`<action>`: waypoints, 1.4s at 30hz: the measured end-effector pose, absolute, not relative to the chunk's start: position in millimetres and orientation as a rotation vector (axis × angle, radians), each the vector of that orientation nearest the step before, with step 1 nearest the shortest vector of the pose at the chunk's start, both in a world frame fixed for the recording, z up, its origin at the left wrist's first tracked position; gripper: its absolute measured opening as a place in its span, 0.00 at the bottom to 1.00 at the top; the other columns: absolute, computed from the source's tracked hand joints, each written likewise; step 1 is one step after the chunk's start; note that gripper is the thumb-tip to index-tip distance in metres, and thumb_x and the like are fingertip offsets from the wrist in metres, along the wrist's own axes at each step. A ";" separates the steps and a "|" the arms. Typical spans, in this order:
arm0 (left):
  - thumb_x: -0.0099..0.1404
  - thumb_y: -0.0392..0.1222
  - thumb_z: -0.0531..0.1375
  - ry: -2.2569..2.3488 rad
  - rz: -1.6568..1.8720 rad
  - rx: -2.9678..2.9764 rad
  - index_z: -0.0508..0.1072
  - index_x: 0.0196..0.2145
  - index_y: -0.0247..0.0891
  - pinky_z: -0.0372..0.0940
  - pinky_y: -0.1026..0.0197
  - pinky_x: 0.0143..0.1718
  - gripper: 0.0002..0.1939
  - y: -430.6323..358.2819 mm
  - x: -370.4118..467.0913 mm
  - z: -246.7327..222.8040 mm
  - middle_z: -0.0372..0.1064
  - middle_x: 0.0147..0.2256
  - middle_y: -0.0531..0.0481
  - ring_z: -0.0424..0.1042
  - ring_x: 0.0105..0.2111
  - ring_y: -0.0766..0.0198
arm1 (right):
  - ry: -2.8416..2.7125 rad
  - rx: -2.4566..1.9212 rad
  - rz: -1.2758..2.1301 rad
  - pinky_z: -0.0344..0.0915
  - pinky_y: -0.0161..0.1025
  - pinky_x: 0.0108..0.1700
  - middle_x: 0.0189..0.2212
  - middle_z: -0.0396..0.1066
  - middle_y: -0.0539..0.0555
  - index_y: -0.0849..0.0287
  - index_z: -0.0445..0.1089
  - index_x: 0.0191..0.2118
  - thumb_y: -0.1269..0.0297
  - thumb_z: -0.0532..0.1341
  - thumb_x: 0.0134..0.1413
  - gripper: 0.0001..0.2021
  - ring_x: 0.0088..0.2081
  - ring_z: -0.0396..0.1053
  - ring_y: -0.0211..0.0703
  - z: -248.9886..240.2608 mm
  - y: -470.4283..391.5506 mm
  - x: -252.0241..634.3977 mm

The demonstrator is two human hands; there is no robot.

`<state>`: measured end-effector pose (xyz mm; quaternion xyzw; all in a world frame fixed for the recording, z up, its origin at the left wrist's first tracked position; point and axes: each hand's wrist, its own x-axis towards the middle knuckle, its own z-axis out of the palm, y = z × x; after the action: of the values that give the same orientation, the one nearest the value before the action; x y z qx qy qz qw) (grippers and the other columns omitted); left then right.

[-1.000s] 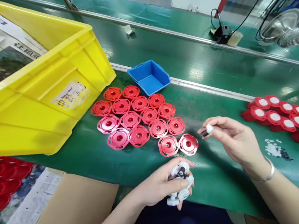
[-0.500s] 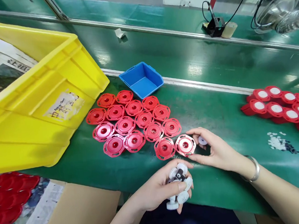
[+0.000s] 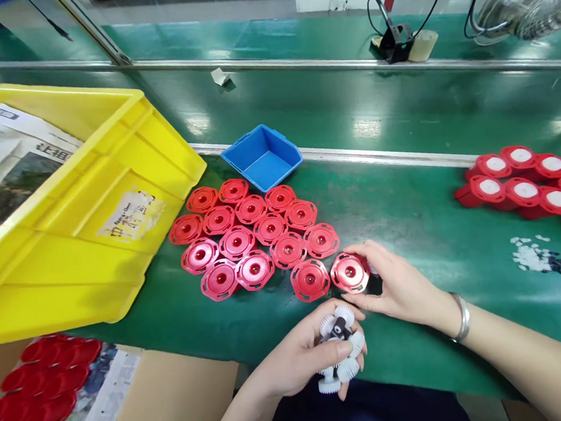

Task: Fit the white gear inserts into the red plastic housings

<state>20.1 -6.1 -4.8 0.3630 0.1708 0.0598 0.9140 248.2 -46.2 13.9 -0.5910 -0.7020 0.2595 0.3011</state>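
My left hand (image 3: 317, 351) is closed around a cluster of small white plastic gears (image 3: 346, 367), with a black piece (image 3: 338, 328) among them under the thumb. My right hand (image 3: 397, 282) grips a red round plastic housing (image 3: 350, 272) on the bench, index finger at its far edge and thumb at its near edge. Behind this housing, a white bit and a dark bit show inside the right hand, mostly hidden by the fingers. Another red housing (image 3: 310, 280) stands just left of the gripped one. Several more red housings (image 3: 288, 250) are grouped beyond it, each with a dark centre hole.
A blue bin (image 3: 289, 164) stands behind the housings. At left is a large yellow crate (image 3: 110, 166) holding papers, above a cardboard box (image 3: 169, 397) with red parts. Right lie red parts with white discs (image 3: 524, 190) and small white and black pieces (image 3: 535, 257).
My right hand has closed in around the red housing, and the white gear seen in it before is now mostly hidden. The left hand keeps its gears. The view has shifted slightly.
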 end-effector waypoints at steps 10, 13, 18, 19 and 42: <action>0.66 0.49 0.65 0.356 0.127 0.705 0.65 0.52 0.37 0.68 0.69 0.23 0.22 -6.2 20.7 -1.0 0.68 0.35 0.48 0.69 0.27 0.69 | -0.747 -1.208 1.370 0.62 0.38 0.26 0.33 0.70 0.55 0.56 0.70 0.48 0.45 0.60 0.59 0.20 0.27 0.63 0.41 15.7 -42.9 263.4; 0.66 0.49 0.65 0.354 0.124 0.703 0.65 0.52 0.38 0.68 0.69 0.23 0.22 -5.6 20.7 -0.9 0.67 0.35 0.49 0.69 0.28 0.69 | -0.629 -1.107 1.393 0.60 0.39 0.27 0.33 0.70 0.55 0.55 0.72 0.41 0.47 0.61 0.56 0.16 0.29 0.61 0.43 17.2 -40.5 264.4; 0.66 0.50 0.65 0.351 0.115 0.701 0.65 0.53 0.38 0.69 0.69 0.23 0.23 -5.7 21.1 0.4 0.67 0.35 0.50 0.68 0.28 0.70 | -0.580 -0.986 1.466 0.56 0.39 0.27 0.39 0.70 0.57 0.56 0.73 0.44 0.49 0.60 0.57 0.17 0.29 0.58 0.42 20.9 -39.1 263.5; 0.66 0.50 0.65 0.353 0.116 0.700 0.64 0.53 0.38 0.69 0.69 0.23 0.23 -5.8 21.3 0.6 0.67 0.35 0.50 0.68 0.28 0.70 | -0.562 -0.979 1.488 0.55 0.39 0.27 0.38 0.69 0.57 0.56 0.73 0.44 0.49 0.59 0.57 0.18 0.28 0.56 0.41 21.9 -38.7 263.4; 0.68 0.49 0.63 0.357 0.098 0.721 0.65 0.54 0.41 0.66 0.70 0.24 0.21 -5.7 18.8 -3.3 0.67 0.37 0.48 0.70 0.31 0.67 | -0.276 -0.724 1.707 0.51 0.34 0.27 0.27 0.49 0.47 0.60 0.71 0.47 0.48 0.47 0.67 0.23 0.25 0.46 0.38 29.0 -36.2 267.4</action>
<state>18.8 -5.7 -3.3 0.3509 0.1736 0.0476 0.9189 267.4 -36.2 29.0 -0.3111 -0.1188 0.7338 0.5921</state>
